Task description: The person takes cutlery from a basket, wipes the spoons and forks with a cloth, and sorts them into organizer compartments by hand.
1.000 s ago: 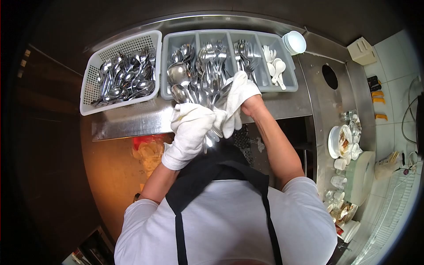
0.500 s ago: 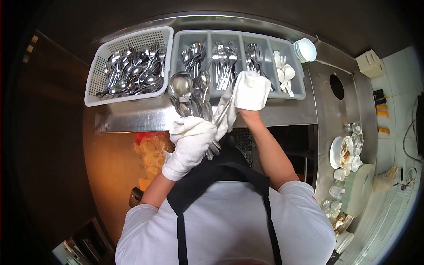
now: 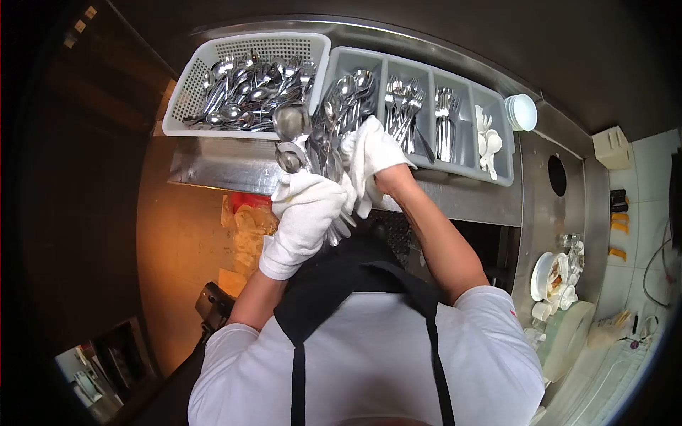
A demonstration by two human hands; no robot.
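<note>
Closer to your left hand [image 3: 302, 220] now, your right hand [image 3: 380, 153] has drawn in, while your view has swung so the basket and tray sit further right in it. At the left, the white basket [image 3: 174, 117] holds a jumble of metal spoons and forks, many partly buried. Your left forearm [image 3: 259, 295] angles up and inward; a white glove or cloth covers the hand and hides the finger outlines, but your fingers are closed around the cutlery bunch [image 3: 328, 153]. Its spoon bowls point up beside a large serving spoon [image 3: 292, 122], and the handle ends poke out below your grip. The bunch covers part of the grey tray [image 3: 460, 167], whose leftmost compartment holds spoons, the next two forks, and the last white utensils [image 3: 490, 145]. Your right forearm [image 3: 433, 231] slants up and inward, wrist bent over the near edge of the steel table [image 3: 486, 206]; white cloth [image 3: 369, 145] hides your right fingers, so you cannot tell how far they close. Further right come stacked white bowls [image 3: 522, 112] and, below, used dishes [image 3: 550, 277], crowded and hard to separate.
</note>
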